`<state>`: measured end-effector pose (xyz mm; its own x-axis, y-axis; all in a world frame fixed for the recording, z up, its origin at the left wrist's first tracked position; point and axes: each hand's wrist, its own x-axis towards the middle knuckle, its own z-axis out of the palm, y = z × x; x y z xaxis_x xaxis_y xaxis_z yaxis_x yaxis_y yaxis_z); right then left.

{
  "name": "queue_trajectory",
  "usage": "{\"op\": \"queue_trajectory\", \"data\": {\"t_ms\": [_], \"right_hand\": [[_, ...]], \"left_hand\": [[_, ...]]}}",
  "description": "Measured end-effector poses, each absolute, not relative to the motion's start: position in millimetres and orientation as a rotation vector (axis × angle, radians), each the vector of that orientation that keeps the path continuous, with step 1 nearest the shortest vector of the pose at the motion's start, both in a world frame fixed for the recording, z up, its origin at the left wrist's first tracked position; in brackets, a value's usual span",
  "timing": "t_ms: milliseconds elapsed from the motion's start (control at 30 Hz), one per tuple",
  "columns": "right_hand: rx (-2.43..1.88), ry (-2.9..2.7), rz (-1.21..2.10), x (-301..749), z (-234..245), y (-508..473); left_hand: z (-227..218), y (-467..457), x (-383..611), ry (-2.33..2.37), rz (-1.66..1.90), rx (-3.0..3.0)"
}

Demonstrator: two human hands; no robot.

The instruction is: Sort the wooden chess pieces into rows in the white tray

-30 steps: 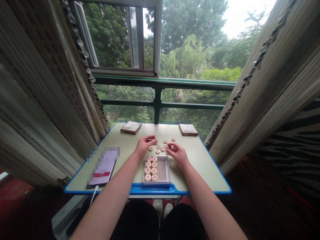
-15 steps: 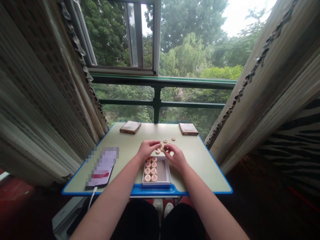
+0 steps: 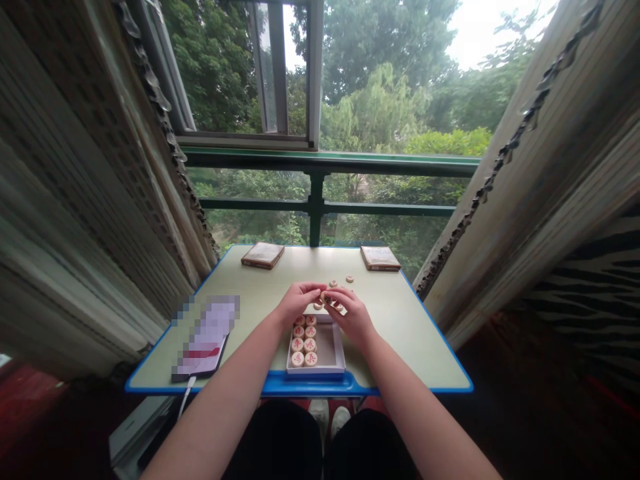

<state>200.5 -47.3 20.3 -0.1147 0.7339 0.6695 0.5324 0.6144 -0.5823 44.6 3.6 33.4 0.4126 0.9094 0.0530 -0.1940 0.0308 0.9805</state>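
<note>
At lower centre of the frame, the open box (image 3: 329, 345) is sitting at the near edge of the table (image 3: 410, 353), probably so that your forearms can flank it. Red-marked discs (image 3: 311, 345) are filling its left side in two columns, characters upward. The phone (image 3: 207, 337) is lying at lower left, presumably clear of your working reach. Just above the box, your right hand (image 3: 354, 315) is pinching a pale disc (image 3: 325, 298) between thumb and fingertips. Your left hand (image 3: 295, 303), fingers bent, is meeting it there; whether it is gripping anything, I cannot tell. Loose discs (image 3: 333, 283) are lying just beyond, apparently within easy reach. Two flat cases (image 3: 263, 255) are resting along the far edge, seemingly parked out of the way.
</note>
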Motion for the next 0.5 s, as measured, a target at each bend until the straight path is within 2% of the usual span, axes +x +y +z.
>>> {"op": "queue_trajectory", "data": {"t_ms": [500], "right_hand": [[-1.064,-1.674,0.266,201.4,26.5,-50.8]], "left_hand": [[37.5,3.6,40.9,0.647,0.866,1.178]]}}
